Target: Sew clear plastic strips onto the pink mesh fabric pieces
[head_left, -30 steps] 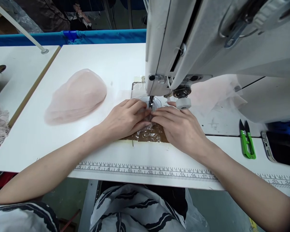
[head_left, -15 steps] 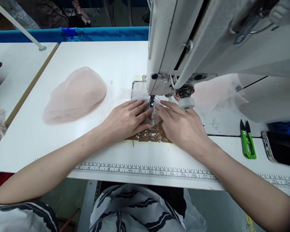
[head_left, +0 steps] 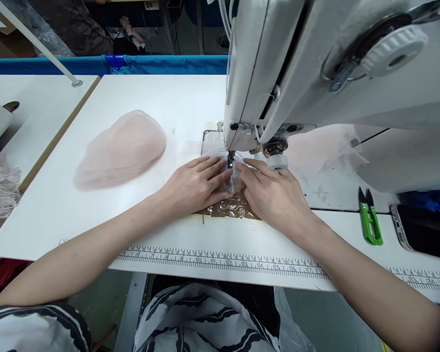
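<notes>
A thin, see-through piece of fabric (head_left: 236, 185) lies beneath the presser foot (head_left: 230, 159) of a white sewing machine (head_left: 258, 63). My left hand (head_left: 196, 185) rests flat on it just left of the foot, fingers stretched out. To the right of the foot, my right hand (head_left: 273, 190) presses on the fabric with its fingers apart and slightly bent; part of it is behind a white knob (head_left: 277, 162). Both hands lie over a brown, clear-taped patch (head_left: 231, 210) on the table. Further left is a pile of sheer pale pink fabric pieces (head_left: 121, 152).
Green-handled thread snips (head_left: 371, 226) and a phone (head_left: 427, 232) lie at the right. More pale pink fabric (head_left: 315, 146) sits behind the machine head. A printed ruler (head_left: 220, 259) runs along the table's front edge. White lace trim (head_left: 0, 188) is bundled at the far left.
The view has shifted slightly. Both hands keep nearly the same place beside the presser foot, and the fabric under them shows no clear movement.
</notes>
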Motion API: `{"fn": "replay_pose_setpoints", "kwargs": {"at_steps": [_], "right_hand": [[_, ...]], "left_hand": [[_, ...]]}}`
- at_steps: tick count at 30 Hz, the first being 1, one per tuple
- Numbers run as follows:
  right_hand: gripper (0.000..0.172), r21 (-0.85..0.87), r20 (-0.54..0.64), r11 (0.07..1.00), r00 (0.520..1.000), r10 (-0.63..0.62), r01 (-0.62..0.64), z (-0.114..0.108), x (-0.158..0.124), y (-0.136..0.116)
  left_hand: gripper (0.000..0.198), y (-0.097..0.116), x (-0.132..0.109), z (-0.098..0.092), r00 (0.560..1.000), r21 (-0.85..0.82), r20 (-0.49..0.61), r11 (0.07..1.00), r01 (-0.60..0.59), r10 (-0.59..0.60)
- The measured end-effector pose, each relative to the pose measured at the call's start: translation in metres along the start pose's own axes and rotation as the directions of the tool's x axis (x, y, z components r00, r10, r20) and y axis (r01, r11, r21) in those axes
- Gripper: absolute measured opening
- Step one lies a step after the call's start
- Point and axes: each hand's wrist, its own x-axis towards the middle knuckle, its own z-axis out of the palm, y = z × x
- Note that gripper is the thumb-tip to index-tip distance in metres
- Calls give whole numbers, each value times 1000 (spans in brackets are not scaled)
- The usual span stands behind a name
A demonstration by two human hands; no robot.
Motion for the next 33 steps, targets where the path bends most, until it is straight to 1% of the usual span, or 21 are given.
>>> {"fn": "replay_pose_setpoints", "kwargs": {"at_steps": [3, 4, 5, 6, 8, 9, 10, 13, 16, 18, 19, 21, 22, 23, 25, 27, 29, 31, 33], "right_hand": [[33, 12, -11, 1000, 1000, -9, 9, 0, -1, 1], [31, 22, -19, 1000, 1000, -15, 15, 0, -1, 1], [30, 36, -30, 999, 999, -21, 22, -1, -2, 2], [28, 52, -41, 998, 999, -29, 31, -1, -2, 2], [27, 83, -62, 995, 997, -46, 51, -2, -2, 2], [28, 96, -68, 994, 996, -50, 56, -3, -2, 2], [30, 108, -72, 993, 996, -48, 56, -3, -2, 2], [31, 131, -70, 990, 997, -41, 50, -2, -1, 1], [22, 115, -108, 990, 992, -69, 81, -2, 0, 0], [17, 88, -156, 990, 983, -96, 110, -1, 1, 0], [16, 82, -184, 990, 978, -101, 117, -1, 2, 1], [17, 93, -237, 990, 968, -80, 105, 0, 3, 3], [17, 113, -259, 990, 965, -53, 85, 0, 4, 4], [19, 139, -269, 989, 963, -10, 49, 1, 5, 5], [23, 193, -254, 979, 960, 116, -67, 4, 7, 6], [28, 235, -212, 951, 944, 254, -203, 7, 9, 5], [34, 267, -176, 918, 922, 344, -292, 10, 10, 4], [37, 288, -156, 901, 913, 378, -324, 12, 11, 3], [38, 291, -150, 896, 909, 389, -336, 12, 11, 2]], "left_hand": [[67, 0, -3, -4, 999, -13, -32, 999, -44, 44], [70, 0, -4, -6, 996, -21, -53, 997, -79, 78], [68, -1, -5, -7, 990, -28, -76, 992, -122, 119], [60, -1, -6, -9, 982, -27, -103, 986, -163, 160], [34, -1, -8, -10, 961, 5, -158, 974, -228, 226], [23, -2, -8, -10, 953, 28, -180, 970, -242, 243], [18, -2, -9, -10, 948, 50, -200, 969, -243, 248], [16, -1, -9, -7, 938, 78, -248, 970, -231, 243], [14, 0, -9, -6, 932, 74, -269, 970, -232, 244], [13, 2, -7, -6, 945, 25, -264, 981, -191, 191], [14, 2, -6, -6, 958, -20, -253, 989, -144, 134], [22, 2, -2, -7, 982, -123, -189, 992, -16, -8], [27, 1, 1, -7, 988, -170, -136, 984, 52, -76], [30, 0, 4, -8, 989, -209, -76, 971, 112, -130], [31, -2, 10, -8, 982, -260, 28, 947, 190, -189], [26, -3, 16, -6, 972, -272, 74, 933, 233, -221], [26, -2, 22, -1, 961, -236, 59, 932, 275, -269], [28, 2, 27, 4, 939, -182, 0, 924, 337, -343], [23, 6, 30, 9, 917, -141, -58, 912, 384, -395]]}}
